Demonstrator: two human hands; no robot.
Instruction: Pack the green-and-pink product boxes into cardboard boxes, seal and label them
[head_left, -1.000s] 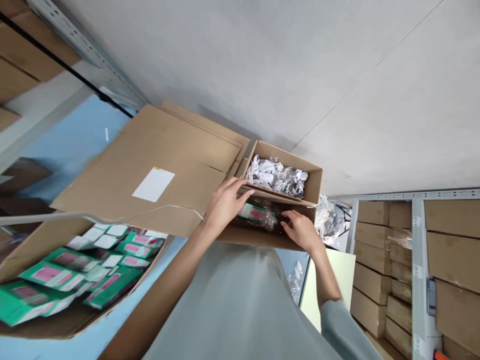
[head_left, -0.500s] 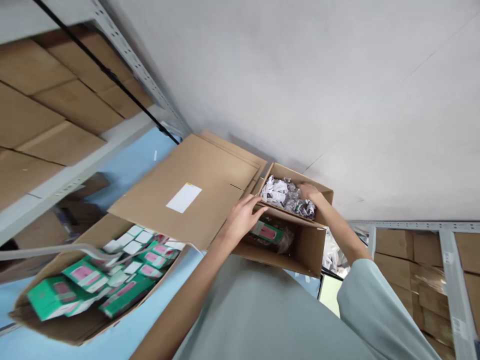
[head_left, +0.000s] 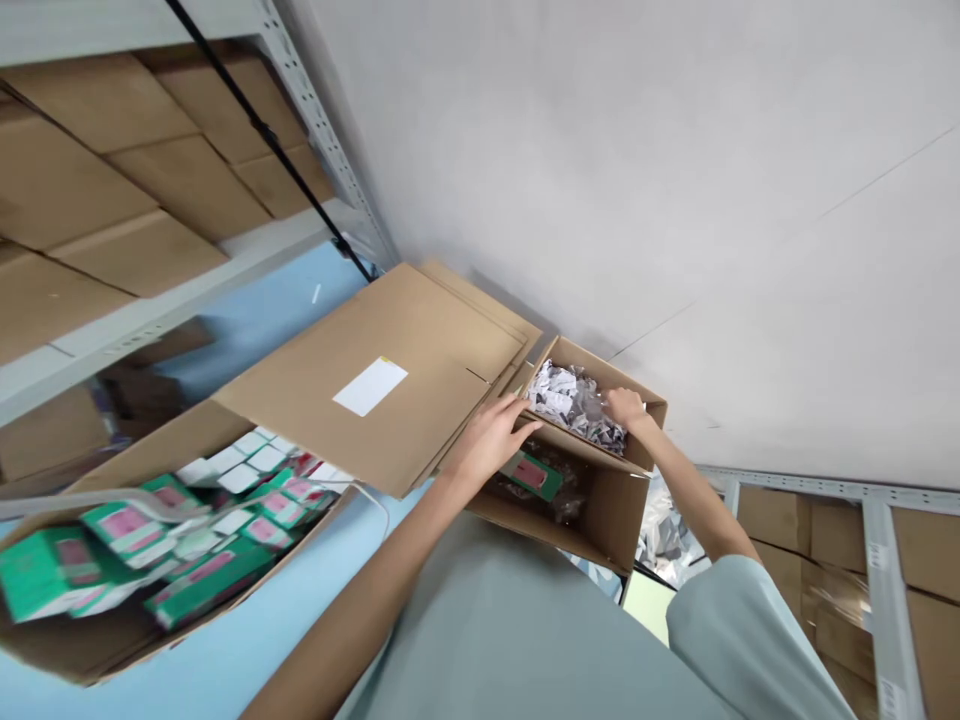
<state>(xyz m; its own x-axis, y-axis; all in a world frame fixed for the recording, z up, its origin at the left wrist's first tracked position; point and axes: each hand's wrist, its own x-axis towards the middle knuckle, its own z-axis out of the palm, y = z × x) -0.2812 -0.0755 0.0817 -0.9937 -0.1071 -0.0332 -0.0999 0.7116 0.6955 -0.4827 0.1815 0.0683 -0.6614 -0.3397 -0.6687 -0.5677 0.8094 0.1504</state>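
Observation:
My left hand (head_left: 489, 438) lies with fingers stretched and thumb apart at the left end of the rim between two cardboard boxes. My right hand (head_left: 624, 408) reaches into the rear box (head_left: 651, 410), its fingers closed on clear plastic (head_left: 588, 402). Around the plastic, crumpled printed paper (head_left: 556, 388) fills that box. In the front box (head_left: 611, 500), nearest my body, lies a green box with a pink panel (head_left: 534, 474), with clear wrapping beside it. The fingertips of my right hand are partly hidden by the hand itself.
Flattened cardboard sheets (head_left: 420, 400) with a white label lie to the left. An open carton (head_left: 97, 650) of green, pink and white boxes stands on the blue surface (head_left: 330, 590). Shelves with cartons (head_left: 150, 180) rise at left; another rack (head_left: 885, 590) stands right. A wall is behind.
My right hand has drawn back slightly from the crumpled paper, with clear plastic now at its fingers. The left hand stays by the rim. The view has shifted, moving the left carton further left.

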